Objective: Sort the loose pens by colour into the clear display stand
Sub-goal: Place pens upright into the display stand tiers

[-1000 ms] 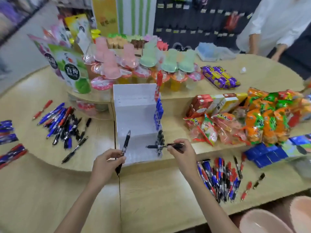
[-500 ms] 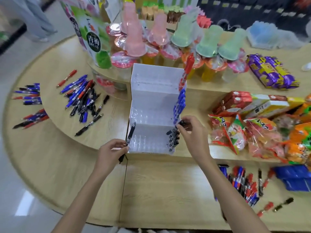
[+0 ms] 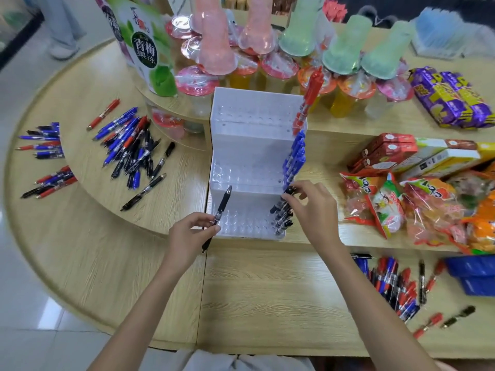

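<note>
A clear three-step display stand point(image 3: 249, 156) sits mid-table. Along its right side, a red pen point(image 3: 308, 100) stands on the top step, several blue pens point(image 3: 293, 159) on the middle step and several black pens point(image 3: 281, 218) on the bottom step. My right hand point(image 3: 313, 207) pinches the top of a black pen point(image 3: 288, 190) standing at the back of the bottom row. My left hand point(image 3: 188, 231) grips another black pen point(image 3: 221, 210), tilted, at the stand's front left corner. Loose red, blue and black pens lie in a pile on the left point(image 3: 131, 148) and another on the right point(image 3: 393, 285).
Smaller pen clusters point(image 3: 45, 156) lie at the far left on the lower table. Jelly cups point(image 3: 267, 65) and a green pouch point(image 3: 144, 49) stand behind the stand. Snack packets point(image 3: 417, 204) and boxes point(image 3: 388, 153) crowd the right. A blue tray point(image 3: 474, 274) sits at the right edge.
My right hand carried its black pen from lying level in front of the stand up to the bottom row, upright. The camera moved closer and tilted down. My left hand kept its pen.
</note>
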